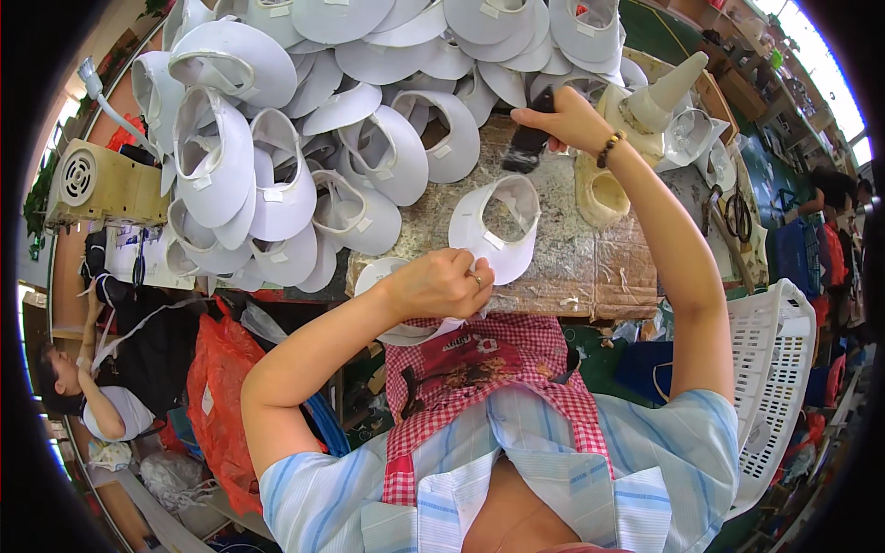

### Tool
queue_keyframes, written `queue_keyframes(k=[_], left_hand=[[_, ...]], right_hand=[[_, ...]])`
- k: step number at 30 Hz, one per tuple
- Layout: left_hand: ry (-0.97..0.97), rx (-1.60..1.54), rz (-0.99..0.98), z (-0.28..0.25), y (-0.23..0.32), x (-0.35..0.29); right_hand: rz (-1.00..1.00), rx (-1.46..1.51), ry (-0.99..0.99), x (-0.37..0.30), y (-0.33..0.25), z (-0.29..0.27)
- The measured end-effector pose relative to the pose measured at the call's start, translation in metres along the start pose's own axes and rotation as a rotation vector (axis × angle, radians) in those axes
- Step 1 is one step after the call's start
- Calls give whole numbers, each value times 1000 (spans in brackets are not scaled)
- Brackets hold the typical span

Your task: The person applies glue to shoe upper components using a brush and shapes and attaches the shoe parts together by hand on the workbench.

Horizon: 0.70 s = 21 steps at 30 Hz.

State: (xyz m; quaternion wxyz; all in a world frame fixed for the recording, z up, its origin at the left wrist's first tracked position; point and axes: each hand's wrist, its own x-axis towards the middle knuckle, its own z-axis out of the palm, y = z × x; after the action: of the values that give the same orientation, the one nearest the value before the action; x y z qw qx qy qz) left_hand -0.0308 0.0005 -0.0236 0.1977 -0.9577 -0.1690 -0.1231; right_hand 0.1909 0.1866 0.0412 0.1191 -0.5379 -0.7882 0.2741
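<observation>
On the worn work board [572,258] lies a white rounded piece [505,253] with an oval opening and a small pale tab, like a shoe upper. My left hand [441,286], with a ring on one finger, is closed at its lower left edge, pinching it. Another white piece [378,275] shows partly under my left hand and wrist. My right hand [576,120], a beaded bracelet on its wrist, grips a black brush [527,147]. The brush's dark bristles point down over the board, above the white piece and apart from it.
A large heap of similar white pieces [373,152] covers the table's left and far side. At right are a cream cone-shaped container [668,92], a cream ring-shaped pot [604,192] and scissors [737,217]. A white plastic basket [770,369] stands right; a red bag [226,396] hangs left. Another person [111,410] sits left.
</observation>
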Motion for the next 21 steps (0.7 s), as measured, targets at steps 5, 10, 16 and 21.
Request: queue_keyframes(k=[5, 10, 16, 21], left_hand=[[13, -89, -78, 4, -6, 2], [-13, -128, -111, -1, -10, 3], [-76, -123, -138, 6, -9, -8], [-20, -40, -65, -6, -3, 2]], right_hand=[[92, 550, 268, -55, 47, 31], [87, 743, 501, -82, 47, 41], [193, 802, 452, -102, 48, 55], [-231, 482, 328, -112, 18, 11]])
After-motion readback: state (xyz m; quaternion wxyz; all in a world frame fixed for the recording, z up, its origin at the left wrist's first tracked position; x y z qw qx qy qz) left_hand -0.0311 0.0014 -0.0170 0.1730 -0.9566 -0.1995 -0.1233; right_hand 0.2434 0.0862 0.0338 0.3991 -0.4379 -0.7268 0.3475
